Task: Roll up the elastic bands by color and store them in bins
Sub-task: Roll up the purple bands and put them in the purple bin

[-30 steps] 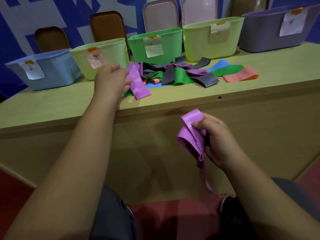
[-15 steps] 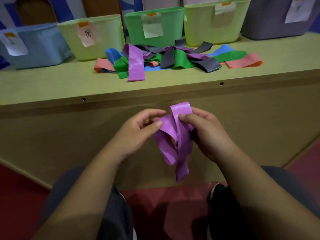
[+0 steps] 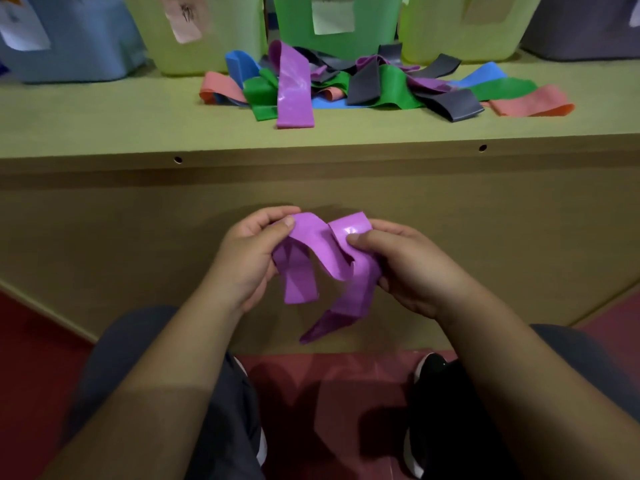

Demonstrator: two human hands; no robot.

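A purple elastic band (image 3: 323,258) hangs crumpled between both hands, below the table's front edge. My left hand (image 3: 247,258) pinches its left end with thumb and fingers. My right hand (image 3: 412,265) pinches a folded part at its right end, and loose ends dangle below. On the table lies a pile of bands (image 3: 381,84) in green, grey, blue, salmon and purple, with one purple band (image 3: 294,88) lying on top at the left. Behind the pile stand a blue bin (image 3: 76,39), a light green bin (image 3: 207,36), a green bin (image 3: 336,26), a yellow-green bin (image 3: 457,32) and a grey-purple bin (image 3: 585,29).
The olive table top (image 3: 104,112) ends in a front edge with two small holes. Its brown front panel (image 3: 485,220) stands right behind my hands. My knees and a black shoe (image 3: 436,410) are over the red floor (image 3: 34,358).
My left hand left the pile on the table and came down to the purple band that my right hand held. Both hands now spread the band apart. The view tilted down.
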